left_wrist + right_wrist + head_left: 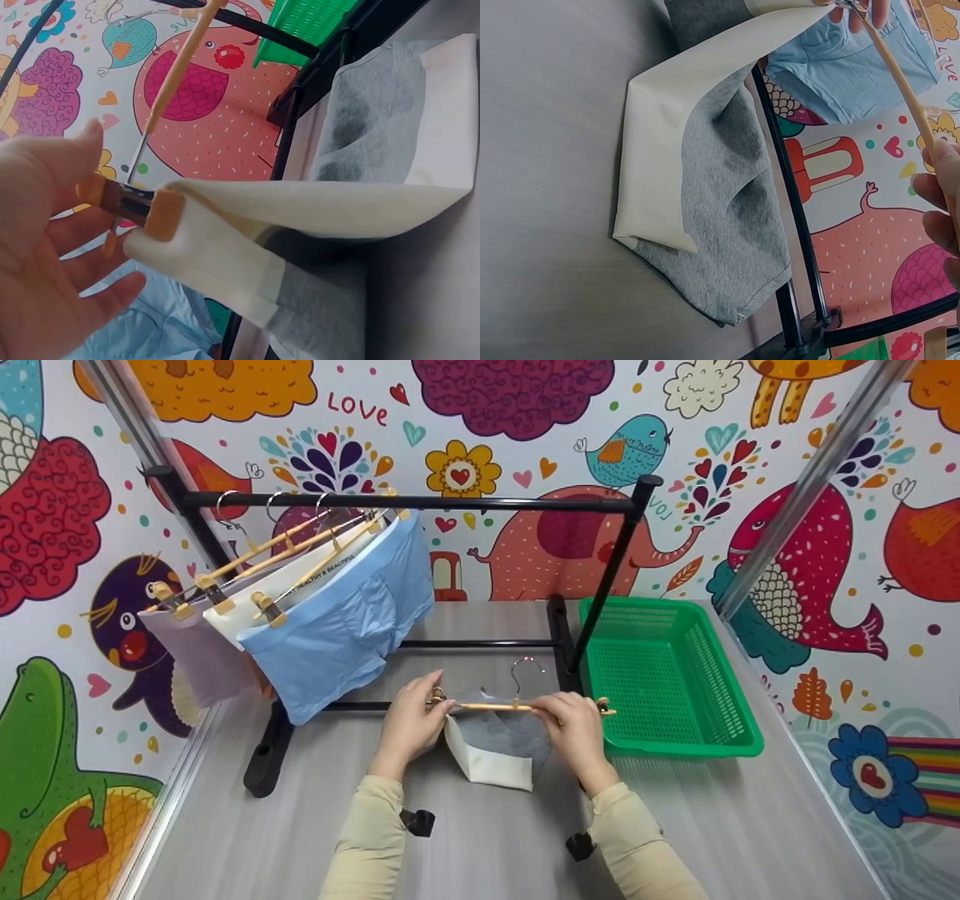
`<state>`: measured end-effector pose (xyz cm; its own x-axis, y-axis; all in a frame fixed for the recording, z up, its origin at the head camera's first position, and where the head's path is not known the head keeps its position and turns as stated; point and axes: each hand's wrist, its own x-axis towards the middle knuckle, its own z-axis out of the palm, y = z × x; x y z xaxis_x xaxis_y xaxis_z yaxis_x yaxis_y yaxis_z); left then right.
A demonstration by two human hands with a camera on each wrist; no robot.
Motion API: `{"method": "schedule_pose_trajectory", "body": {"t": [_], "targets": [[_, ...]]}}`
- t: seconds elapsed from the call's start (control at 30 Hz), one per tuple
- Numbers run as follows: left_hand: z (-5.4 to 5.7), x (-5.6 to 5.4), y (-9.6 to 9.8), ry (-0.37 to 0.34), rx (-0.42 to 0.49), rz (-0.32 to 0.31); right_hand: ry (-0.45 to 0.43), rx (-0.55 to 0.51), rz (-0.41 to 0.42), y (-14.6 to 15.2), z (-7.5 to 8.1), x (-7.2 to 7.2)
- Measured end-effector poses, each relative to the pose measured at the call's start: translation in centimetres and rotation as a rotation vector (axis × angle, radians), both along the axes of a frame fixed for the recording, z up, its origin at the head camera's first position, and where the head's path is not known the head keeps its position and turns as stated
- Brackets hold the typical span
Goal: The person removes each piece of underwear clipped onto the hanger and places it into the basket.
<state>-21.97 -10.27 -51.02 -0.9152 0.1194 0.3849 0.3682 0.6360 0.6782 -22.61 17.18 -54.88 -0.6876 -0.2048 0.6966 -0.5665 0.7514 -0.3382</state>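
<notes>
My right hand [576, 729] grips the wooden bar of a clip hanger [487, 706], its metal hook pointing up. At the other end, my left hand [411, 721] is beside a hanger clip [165, 214], with its thumb raised and fingers loosely spread behind the clip in the left wrist view. That clip bites one corner of the cream waistband on grey underpants [735, 172]. The rest of the waistband sags away from the bar, folded over at its far end. The clip at the right end [604, 706] sticks out beyond my right hand.
A black rack [480, 502] stands behind the hands. On its left side hang blue underpants [330, 637], white ones [232, 611] and a lilac garment [195, 652] on clip hangers. A green basket [742, 720] sits at the right on the grey table [495, 847].
</notes>
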Motion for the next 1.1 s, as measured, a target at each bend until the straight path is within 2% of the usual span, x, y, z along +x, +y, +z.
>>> {"method": "schedule_pose_trajectory", "body": {"t": [0.3, 0.63, 0.93, 1.1], "targets": [[-0.5, 0.0, -0.1, 0.032, 0.038, 0.004, -0.016, 0.001, -0.006, 0.1, -0.2, 0.0], [-0.8, -0.3, 0.5, 0.144, 0.041, 0.053, -0.024, -0.013, 0.007, -0.1, 0.0, -0.2], [-1.0, -0.4, 0.9, 0.123, 0.051, 0.096, -0.040, -0.001, 0.003, 0.0, 0.0, -0.2], [-0.9, -0.4, 1.0, 0.148, 0.057, 0.112, -0.035, -0.001, 0.002, -0.1, 0.1, -0.2]]}}
